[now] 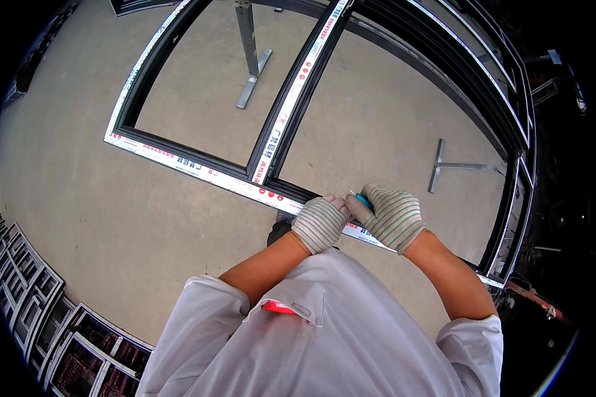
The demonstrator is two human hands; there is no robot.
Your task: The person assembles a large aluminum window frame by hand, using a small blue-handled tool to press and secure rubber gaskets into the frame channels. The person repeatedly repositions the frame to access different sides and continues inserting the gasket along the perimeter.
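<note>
Both my hands wear pale knit gloves with green stripes and meet over the near rail of a dark metal window frame (pixel 208 173). White protective film with red and blue print covers the frame's face. My right hand (pixel 394 215) is closed around a small teal-handled tool (pixel 363 199), whose thin pale tip points up and left; most of its handle is hidden. Beside it, my left hand (pixel 321 221) has its fingers curled together at the rail. Whatever they pinch is hidden. A film-covered mullion (pixel 291 102) divides the frame to the left of my hands.
Under the frame, grey metal stand legs (pixel 250 83) rest on the concrete floor (pixel 66 165), with another T-shaped foot (pixel 438 165) at the right. More dark frames are layered along the right. Stacked frames (pixel 99 347) lie at lower left.
</note>
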